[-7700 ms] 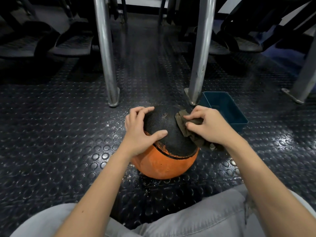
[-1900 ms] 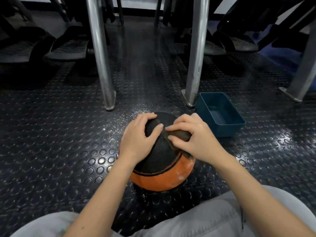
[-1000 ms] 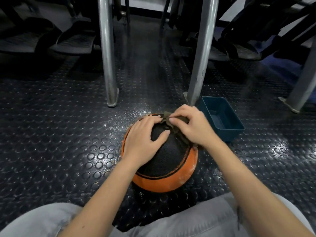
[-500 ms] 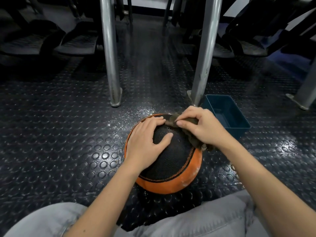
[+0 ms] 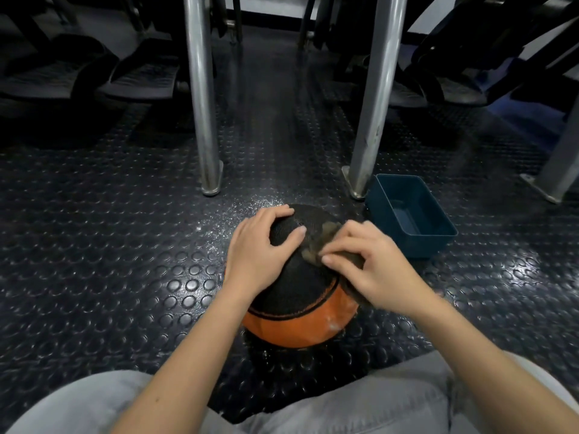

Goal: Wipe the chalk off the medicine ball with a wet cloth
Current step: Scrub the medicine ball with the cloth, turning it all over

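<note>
Two bare hands rest on one medicine ball [image 5: 297, 296], a round thing with a pebbled black cap and a smooth orange lower band smudged white at its near right, sitting on the studded black rubber floor [image 5: 109, 245] just ahead of the person's grey trousers [image 5: 376, 402]. The left hand [image 5: 257, 255] curves over the ball's left crown, fingers bent round it and thumb splayed across the grain, while the right hand [image 5: 372, 267] bunches a brownish cloth [image 5: 326, 242] under bent fingers and thumb against the ball's upper right. Beyond stand two steel posts [image 5: 202, 104], white dust [image 5: 238, 211] speckles the floor between them, and an open blue rectangular tub [image 5: 410, 214] sits near the ball's right, apart from it.
</note>
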A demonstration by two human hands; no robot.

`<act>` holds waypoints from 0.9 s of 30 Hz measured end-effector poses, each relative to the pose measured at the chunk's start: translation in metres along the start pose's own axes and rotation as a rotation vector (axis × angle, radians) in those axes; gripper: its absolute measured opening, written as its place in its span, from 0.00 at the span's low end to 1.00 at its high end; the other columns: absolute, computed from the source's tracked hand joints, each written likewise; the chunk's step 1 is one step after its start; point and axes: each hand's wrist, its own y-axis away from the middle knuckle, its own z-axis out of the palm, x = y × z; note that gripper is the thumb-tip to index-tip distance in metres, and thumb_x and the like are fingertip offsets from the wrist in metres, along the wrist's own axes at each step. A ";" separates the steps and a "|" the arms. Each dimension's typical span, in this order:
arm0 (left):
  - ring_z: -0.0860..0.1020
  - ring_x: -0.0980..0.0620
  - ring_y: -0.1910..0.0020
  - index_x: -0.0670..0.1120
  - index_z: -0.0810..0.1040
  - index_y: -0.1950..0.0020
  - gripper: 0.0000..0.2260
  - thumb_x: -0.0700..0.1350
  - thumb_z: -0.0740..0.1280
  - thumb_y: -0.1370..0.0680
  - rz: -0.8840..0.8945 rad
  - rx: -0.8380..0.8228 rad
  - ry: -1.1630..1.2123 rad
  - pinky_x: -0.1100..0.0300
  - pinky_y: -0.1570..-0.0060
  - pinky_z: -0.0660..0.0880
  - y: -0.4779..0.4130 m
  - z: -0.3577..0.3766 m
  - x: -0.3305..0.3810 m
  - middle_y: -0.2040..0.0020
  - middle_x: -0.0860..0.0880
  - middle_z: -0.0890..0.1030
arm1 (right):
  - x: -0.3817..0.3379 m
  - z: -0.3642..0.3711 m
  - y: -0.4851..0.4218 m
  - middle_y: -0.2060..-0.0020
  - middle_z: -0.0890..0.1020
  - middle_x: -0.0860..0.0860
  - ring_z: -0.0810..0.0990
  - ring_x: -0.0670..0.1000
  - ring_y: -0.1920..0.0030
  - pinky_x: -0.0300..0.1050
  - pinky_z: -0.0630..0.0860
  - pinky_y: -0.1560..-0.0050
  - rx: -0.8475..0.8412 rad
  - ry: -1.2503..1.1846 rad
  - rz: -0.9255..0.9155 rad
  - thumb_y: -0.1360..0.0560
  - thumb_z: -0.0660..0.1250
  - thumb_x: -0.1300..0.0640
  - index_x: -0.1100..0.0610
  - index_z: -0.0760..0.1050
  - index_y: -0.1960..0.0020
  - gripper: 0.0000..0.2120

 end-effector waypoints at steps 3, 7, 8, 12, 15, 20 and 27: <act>0.74 0.57 0.41 0.55 0.78 0.43 0.25 0.67 0.59 0.32 -0.034 -0.021 0.062 0.48 0.35 0.67 -0.013 0.000 -0.008 0.46 0.64 0.75 | 0.014 -0.007 0.011 0.58 0.77 0.42 0.75 0.49 0.52 0.42 0.71 0.49 -0.023 -0.096 0.049 0.28 0.70 0.53 0.46 0.81 0.55 0.03; 0.75 0.56 0.45 0.53 0.80 0.49 0.18 0.62 0.62 0.30 0.003 0.087 0.065 0.46 0.39 0.69 -0.026 0.001 -0.010 0.50 0.62 0.76 | 0.027 -0.011 -0.001 0.59 0.78 0.46 0.77 0.43 0.54 0.39 0.72 0.49 0.002 -0.218 0.148 0.28 0.71 0.57 0.42 0.79 0.57 0.09; 0.75 0.55 0.46 0.52 0.80 0.50 0.15 0.58 0.62 0.29 0.024 0.122 0.039 0.45 0.41 0.70 -0.028 0.001 -0.009 0.51 0.61 0.77 | 0.028 -0.009 -0.004 0.59 0.78 0.47 0.77 0.42 0.54 0.36 0.71 0.49 0.016 -0.253 0.163 0.28 0.71 0.57 0.43 0.80 0.56 0.09; 0.75 0.51 0.45 0.49 0.81 0.48 0.13 0.52 0.62 0.25 0.066 0.136 -0.026 0.46 0.40 0.70 -0.021 0.006 0.007 0.47 0.54 0.80 | 0.033 -0.003 -0.011 0.58 0.78 0.47 0.77 0.41 0.54 0.29 0.69 0.50 0.082 -0.341 0.204 0.28 0.71 0.58 0.49 0.82 0.55 0.05; 0.71 0.55 0.35 0.52 0.78 0.41 0.16 0.55 0.58 0.23 0.050 0.065 -0.101 0.49 0.31 0.62 -0.002 0.020 0.014 0.39 0.57 0.77 | 0.035 0.000 -0.010 0.58 0.78 0.46 0.77 0.40 0.55 0.28 0.69 0.51 0.117 -0.370 0.228 0.28 0.71 0.58 0.51 0.82 0.54 0.04; 0.70 0.55 0.34 0.52 0.78 0.40 0.18 0.57 0.55 0.23 0.072 0.114 -0.209 0.48 0.31 0.63 0.009 0.025 0.013 0.38 0.57 0.77 | 0.031 0.004 -0.004 0.58 0.79 0.46 0.77 0.40 0.55 0.27 0.68 0.51 0.160 -0.399 0.269 0.27 0.71 0.57 0.52 0.82 0.54 0.03; 0.71 0.54 0.35 0.52 0.77 0.40 0.18 0.56 0.54 0.23 0.066 0.097 -0.259 0.48 0.32 0.64 0.007 0.024 0.017 0.37 0.56 0.76 | 0.035 0.010 -0.001 0.54 0.79 0.47 0.77 0.42 0.51 0.23 0.67 0.51 0.264 -0.392 0.318 0.26 0.69 0.57 0.52 0.81 0.52 0.04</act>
